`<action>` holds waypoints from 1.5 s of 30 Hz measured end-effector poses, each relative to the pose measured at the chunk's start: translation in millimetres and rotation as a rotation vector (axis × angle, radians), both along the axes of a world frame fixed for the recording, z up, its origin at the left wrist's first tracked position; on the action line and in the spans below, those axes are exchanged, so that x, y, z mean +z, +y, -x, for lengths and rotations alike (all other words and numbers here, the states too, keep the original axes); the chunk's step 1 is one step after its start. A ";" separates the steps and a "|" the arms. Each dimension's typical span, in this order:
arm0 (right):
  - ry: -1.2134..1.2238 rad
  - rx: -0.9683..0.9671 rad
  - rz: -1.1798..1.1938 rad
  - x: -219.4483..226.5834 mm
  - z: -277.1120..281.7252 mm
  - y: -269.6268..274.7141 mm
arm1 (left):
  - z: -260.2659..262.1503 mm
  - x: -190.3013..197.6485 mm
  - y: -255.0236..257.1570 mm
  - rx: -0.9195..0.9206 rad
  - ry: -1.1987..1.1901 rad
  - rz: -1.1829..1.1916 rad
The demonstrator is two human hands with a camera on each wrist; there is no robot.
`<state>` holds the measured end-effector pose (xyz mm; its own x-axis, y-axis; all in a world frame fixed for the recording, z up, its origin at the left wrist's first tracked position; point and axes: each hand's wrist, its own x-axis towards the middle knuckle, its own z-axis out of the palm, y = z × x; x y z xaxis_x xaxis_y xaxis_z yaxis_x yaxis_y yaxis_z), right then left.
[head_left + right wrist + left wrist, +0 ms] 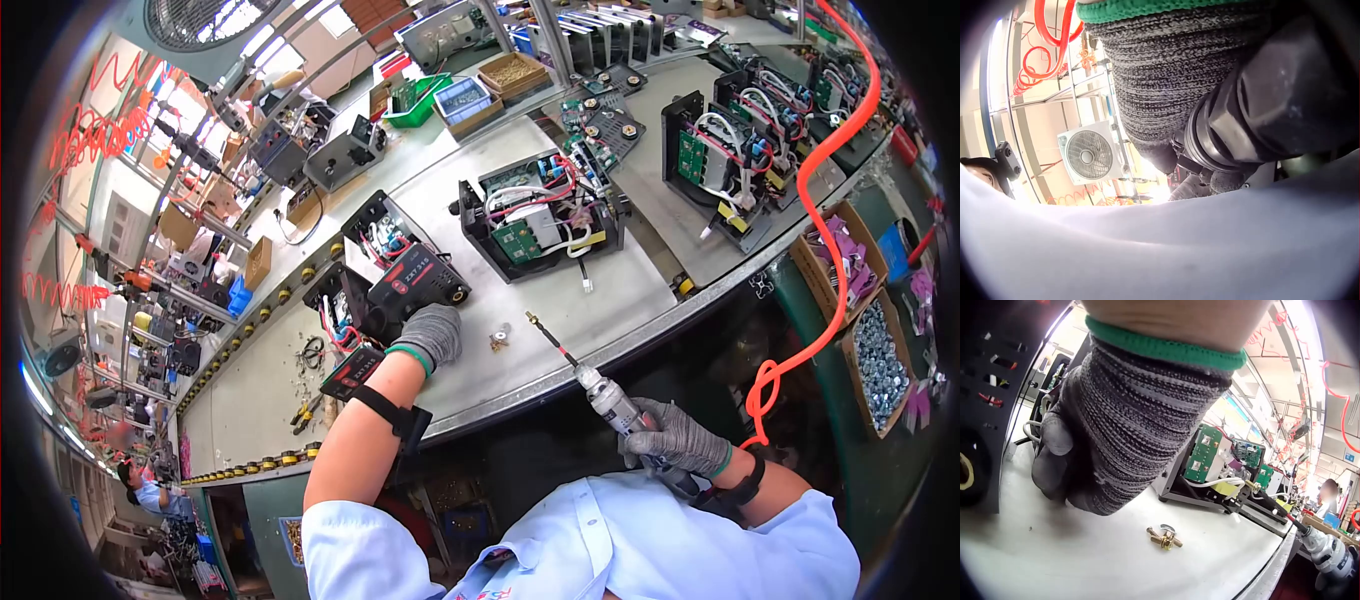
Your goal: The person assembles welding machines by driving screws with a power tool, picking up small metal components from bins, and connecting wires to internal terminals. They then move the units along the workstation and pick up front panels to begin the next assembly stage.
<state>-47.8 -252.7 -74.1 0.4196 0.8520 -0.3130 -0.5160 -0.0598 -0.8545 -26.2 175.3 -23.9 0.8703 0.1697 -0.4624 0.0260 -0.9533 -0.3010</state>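
Observation:
My right hand (680, 440), in a grey knit glove, grips a pneumatic screwdriver (610, 398) whose long bit points up and left over the bench edge. In the right wrist view the glove (1160, 81) wraps the tool's dark hose-end fitting (1260, 106). My gloved left hand (432, 335) is beside a black front panel (412, 278) marked ZX7-315. Its bent fingers (1054, 469) point down near the bench top in the left wrist view; I cannot tell whether they hold anything. Loose brass bolts and washers (1166, 539) lie close by.
An open chassis with wiring (545, 215) stands on the white work surface (630, 290). More units (715, 160) line the right. A second marked panel (352, 372) lies left of my forearm. An orange air hose (815, 190) loops down the right, near boxes of screws (878, 365).

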 end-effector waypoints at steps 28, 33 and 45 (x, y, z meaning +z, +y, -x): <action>0.071 -0.013 -0.019 41.4 -9.6 2.8 | 7.7 58.1 -95.1 0.273 -0.677 1.302; -0.033 -0.039 -0.040 34.7 -8.8 6.2 | -10.5 56.0 -98.2 0.608 -0.497 1.565; 0.017 -0.268 -0.063 16.6 -27.4 46.3 | -113.4 137.5 -90.0 -0.182 -0.817 0.552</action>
<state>-20.4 -206.4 -57.4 0.6275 0.7295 -0.2721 -0.5206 0.1333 -0.8433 87.2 85.3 113.6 0.9476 -0.0557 0.3146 -0.1331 -0.9640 0.2302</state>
